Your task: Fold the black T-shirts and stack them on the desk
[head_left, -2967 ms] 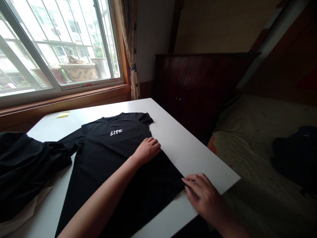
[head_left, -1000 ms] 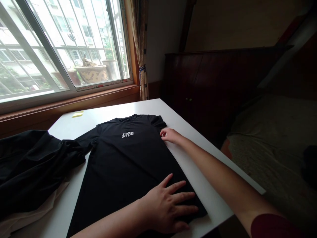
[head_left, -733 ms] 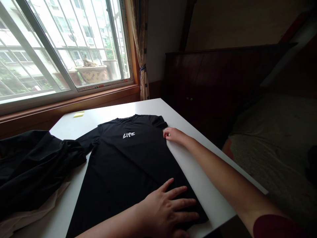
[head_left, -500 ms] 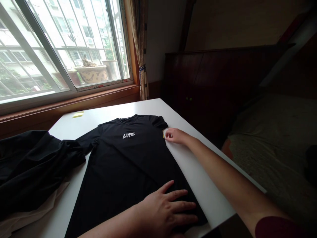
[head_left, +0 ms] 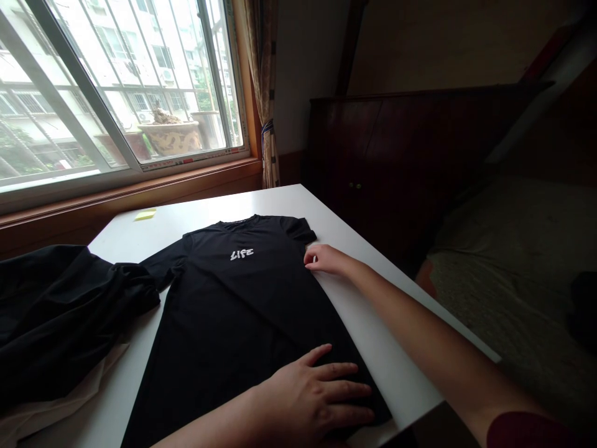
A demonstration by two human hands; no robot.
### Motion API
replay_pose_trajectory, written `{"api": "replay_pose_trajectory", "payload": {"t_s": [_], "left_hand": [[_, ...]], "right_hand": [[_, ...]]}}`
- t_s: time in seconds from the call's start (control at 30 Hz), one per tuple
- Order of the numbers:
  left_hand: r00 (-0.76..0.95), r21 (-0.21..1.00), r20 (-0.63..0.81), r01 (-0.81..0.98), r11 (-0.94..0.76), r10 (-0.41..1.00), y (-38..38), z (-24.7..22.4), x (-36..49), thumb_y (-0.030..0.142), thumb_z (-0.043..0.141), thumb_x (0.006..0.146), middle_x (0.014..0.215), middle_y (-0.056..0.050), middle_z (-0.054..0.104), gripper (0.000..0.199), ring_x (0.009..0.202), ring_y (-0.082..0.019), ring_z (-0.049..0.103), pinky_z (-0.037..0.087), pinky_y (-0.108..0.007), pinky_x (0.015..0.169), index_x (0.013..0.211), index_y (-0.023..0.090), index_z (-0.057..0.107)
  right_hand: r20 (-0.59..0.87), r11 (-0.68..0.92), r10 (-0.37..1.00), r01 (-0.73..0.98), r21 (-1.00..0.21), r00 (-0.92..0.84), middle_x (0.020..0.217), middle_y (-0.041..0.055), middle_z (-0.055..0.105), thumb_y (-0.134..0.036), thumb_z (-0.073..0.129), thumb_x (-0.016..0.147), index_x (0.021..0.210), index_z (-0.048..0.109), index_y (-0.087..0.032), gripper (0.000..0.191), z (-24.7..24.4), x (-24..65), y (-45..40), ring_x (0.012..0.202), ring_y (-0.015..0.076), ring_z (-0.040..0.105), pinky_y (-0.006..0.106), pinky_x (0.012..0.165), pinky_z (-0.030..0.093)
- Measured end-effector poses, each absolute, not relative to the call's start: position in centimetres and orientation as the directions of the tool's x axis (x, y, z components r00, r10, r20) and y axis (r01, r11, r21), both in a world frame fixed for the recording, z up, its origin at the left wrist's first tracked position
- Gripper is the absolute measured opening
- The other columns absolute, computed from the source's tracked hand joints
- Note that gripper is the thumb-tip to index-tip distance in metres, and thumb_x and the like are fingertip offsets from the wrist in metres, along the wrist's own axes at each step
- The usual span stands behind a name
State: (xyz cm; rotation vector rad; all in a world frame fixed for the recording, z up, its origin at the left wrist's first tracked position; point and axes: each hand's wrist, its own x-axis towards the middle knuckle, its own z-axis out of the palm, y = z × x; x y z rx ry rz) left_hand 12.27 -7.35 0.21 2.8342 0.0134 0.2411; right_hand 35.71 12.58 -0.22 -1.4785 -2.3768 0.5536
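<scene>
A black short-sleeved T-shirt (head_left: 242,305) lies spread on the white table (head_left: 261,202), its collar away from me and white "LIFE" lettering on the chest. My left hand (head_left: 312,392) rests on the lower right part of the shirt, palm down with fingers spread. At the shirt's right side edge, just below the sleeve, my right hand (head_left: 321,258) has thumb and fingers curled together in a pinch on the fabric. How much cloth is between the fingertips is hidden.
Another heap of dark cloth (head_left: 60,305) is at the left, with pale fabric (head_left: 69,398) beneath it. A yellow slip (head_left: 145,214) lies near the table's far left edge. Beyond are a barred window (head_left: 140,93), a curtain (head_left: 268,93) and a dark cabinet (head_left: 396,143).
My right hand has moved slightly left, its fingertips now on the shirt's side edge. A small yellow spot beside them is mostly covered. My left hand stays flat on the shirt.
</scene>
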Motion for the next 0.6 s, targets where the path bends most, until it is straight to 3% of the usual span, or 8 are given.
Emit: {"api": "replay_pose_trajectory", "payload": {"t_s": [0.37,0.47,0.6], "left_hand": [[0.986,0.298,0.164,-0.016,-0.954,0.035,-7.4,0.4,12.4,0.049,0.04,0.104,0.156,-0.005,0.044,0.054,0.15,-0.023,0.028,0.016,-0.055,0.125,0.15,0.021,0.043],[0.987,0.299,0.156,-0.008,-0.954,0.041,-7.4,0.5,12.4,0.048,0.04,0.104,0.157,-0.004,0.043,0.053,0.15,-0.023,0.028,0.016,-0.054,0.125,0.15,0.021,0.043],[0.986,0.316,0.162,-0.012,-0.949,0.042,-7.5,0.3,12.3,0.048,0.041,0.104,0.158,-0.003,0.042,0.054,0.151,-0.023,0.026,0.014,-0.054,0.126,0.151,0.021,0.042]], "right_hand": [[-0.015,0.458,0.843,0.73,-0.507,-0.538,0.088,0.0022,0.072,-0.028,0.075,0.077,0.084,0.077,-0.023,0.009,0.1,34.9,11.6,0.079,0.0178,0.064,0.026,0.07,0.046],[0.032,0.448,0.864,0.738,-0.504,-0.502,0.09,0.0037,0.072,-0.028,0.068,0.084,0.085,0.076,-0.022,0.01,-0.5,35.2,11.9,0.083,0.0188,0.064,0.028,0.076,0.045],[0.097,0.383,0.914,0.762,-0.522,-0.394,0.092,0.0044,0.071,-0.026,0.053,0.093,0.103,0.071,-0.021,0.021,-1.0,36.0,11.8,0.08,0.0183,0.063,0.03,0.074,0.046]]}}
